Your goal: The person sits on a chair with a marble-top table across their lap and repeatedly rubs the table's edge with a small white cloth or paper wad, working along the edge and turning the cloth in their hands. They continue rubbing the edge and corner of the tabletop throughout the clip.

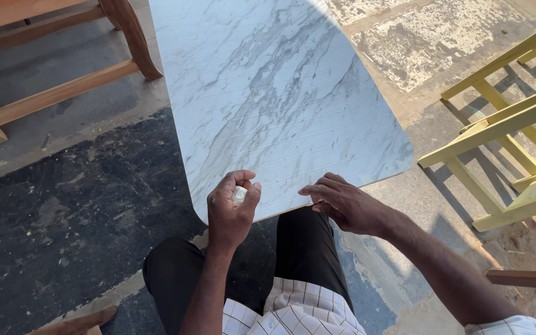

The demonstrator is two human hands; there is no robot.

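My left hand [232, 211] is curled into a loose fist at the near edge of the marble-patterned panel [280, 93], and inside it I hold a small whitish wad [239, 195]. My thumb and forefinger close around it, so only a pale patch shows between them; I cannot tell what it is made of. The fist sits over the panel's near left rounded corner, above my knee.

My right hand [345, 203] lies just to the right, at the same near edge. Its fingers [317, 189] are bent and drawn together, tips resting on the white surface close to the rim. They grip nothing that I can see. Whether the thumb hooks under the edge is hidden.

The panel is white with grey veining and runs away from me toward the far side, its near right corner rounded too. It rests across my lap, on my black trousers [305, 248].

To the far left stands a brown wooden frame [63, 87] on the dark, stained floor [63, 205]. On the right stand yellow-painted wooden frames [504, 130], well apart from the panel, casting shadows on pale concrete.
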